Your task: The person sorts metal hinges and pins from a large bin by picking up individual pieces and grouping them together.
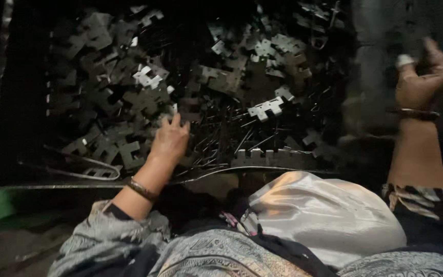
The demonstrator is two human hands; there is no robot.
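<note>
the heap of stamped metal plates (pixel 144 97) fills a dark tray (pixel 37 185) in front of the person, and the left hand (pixel 170 139) lies on top of it near the front edge, fingers spread and loosely apart, palm down on the pieces; it touches them but i cannot tell that any one piece is pinched between the fingers. the right hand (pixel 422 77) is raised well off to the side, away from the heap, fingers curled together around something small and pale at the fingertips, though blur hides what it is. the plates are thin, flat, notched like crosses or short combs, mostly dark grey with a few bright ones (pixel 265 107) catching the light. thin wire pins (pixel 232 138) lie tangled among them, and a longer bent wire loop (pixel 91 166) rests near the tray's front left. a toothed strip (pixel 273 156) stands along the front rim. as a judgement, the risk here is the edges: cut sheet and wire ends could nick a bare palm pressed into the pile, and interlocked notches could drag several pieces up at once and spill them over the rim. a shiny silvery cloth bundle (pixel 324 215) sits in the lap, beside patterned fabric sleeves (pixel 129 241).
</note>
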